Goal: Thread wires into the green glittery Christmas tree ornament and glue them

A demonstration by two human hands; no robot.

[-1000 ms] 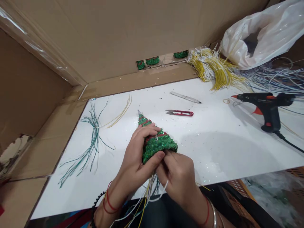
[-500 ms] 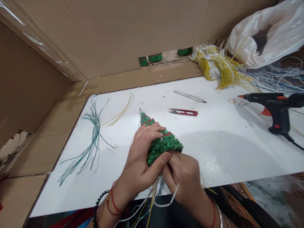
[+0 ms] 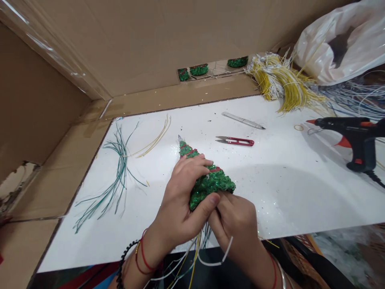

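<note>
A small glittery green Christmas tree (image 3: 215, 182) with red trim lies tilted over the white board, its silver tip pointing up and left. My left hand (image 3: 186, 192) wraps round its side, thumb along the base rim. At the open base is my right hand (image 3: 236, 218), its fingers curled and tucked up under the rim; the fingertips and anything in them are hidden. Thin white, yellow and green wires (image 3: 195, 257) hang from below the base, between my wrists.
Green wires (image 3: 120, 168) and a few yellow wires (image 3: 158, 138) lie left. Red thread snips (image 3: 236, 141) and a pen-like tool (image 3: 243, 120) lie beyond the tree. At right are a black glue gun (image 3: 351, 136), yellow wire bundles (image 3: 288, 86) and a plastic bag (image 3: 357, 36). Cardboard walls (image 3: 144, 44) stand behind.
The whole view has shifted slightly. Both hands keep nearly the same hold on the tree, my right fingers still under its base.
</note>
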